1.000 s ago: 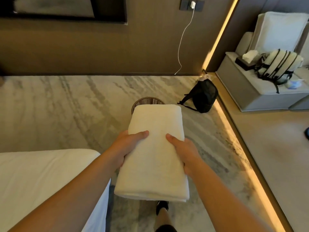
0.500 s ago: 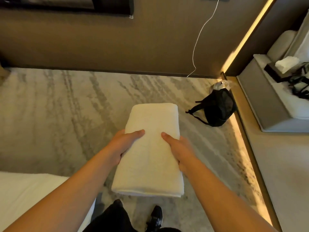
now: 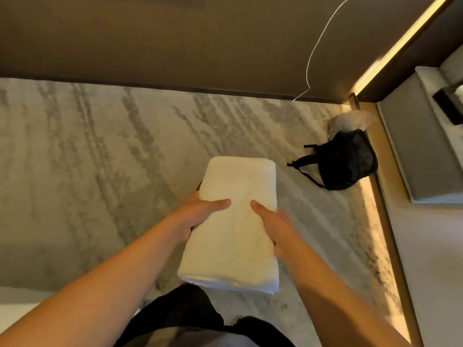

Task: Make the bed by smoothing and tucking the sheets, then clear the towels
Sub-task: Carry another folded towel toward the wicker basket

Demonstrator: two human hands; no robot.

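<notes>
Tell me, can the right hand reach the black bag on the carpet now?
Probably not as things stand: the right hand grips the folded towel together with the left hand, and the black bag lies apart on the carpet.

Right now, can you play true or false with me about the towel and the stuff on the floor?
1. Both hands hold the folded white towel. True: the left hand and right hand grip its sides, thumbs on top.
2. The towel is lying on the carpet. False: it is held up above the carpet.
3. A black bag sits on the floor to the right of the towel. True.
4. The towel is spread out flat and open. False: it is folded into a thick pad.
5. A white cable hangs down the wall. True.
</notes>
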